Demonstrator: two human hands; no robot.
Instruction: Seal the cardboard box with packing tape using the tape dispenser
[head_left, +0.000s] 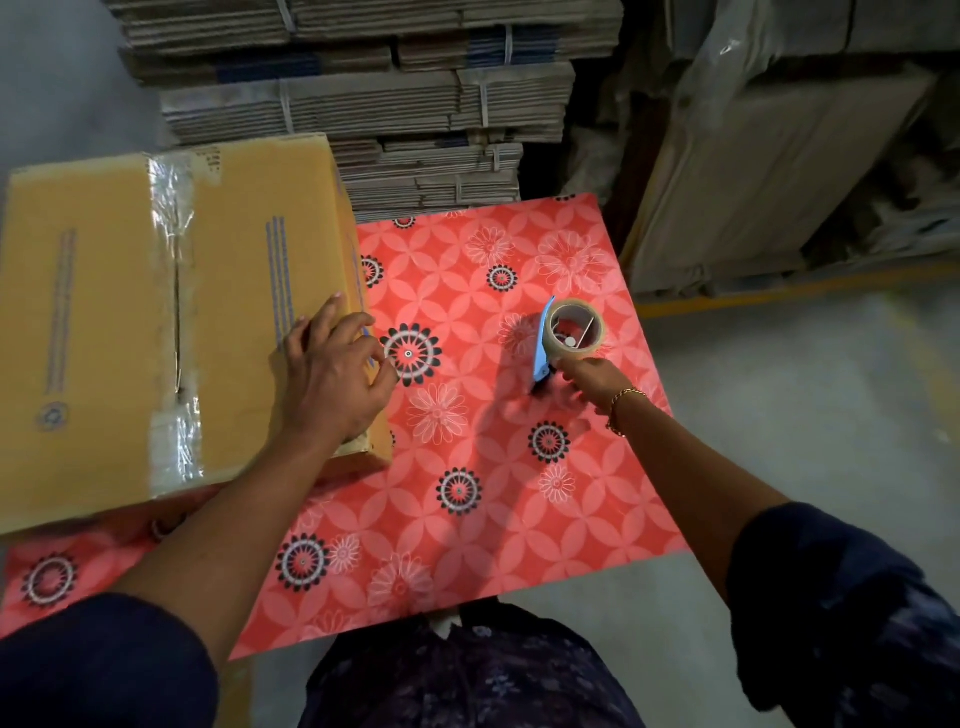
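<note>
A closed brown cardboard box (93, 322) lies on the left of the table, with a strip of clear tape (174, 322) running along its centre seam. My left hand (335, 374) rests on the box's right edge, fingers spread over the corner. A blue tape dispenser (569, 335) with a roll of clear tape stands on the table to the right. My right hand (595, 379) grips its handle from below.
The table (493, 519) wears a red cloth with flower patterns. Stacks of flattened cardboard (374, 98) rise behind the table. Wrapped bundles (779, 171) stand at the right, beside grey floor (810, 405).
</note>
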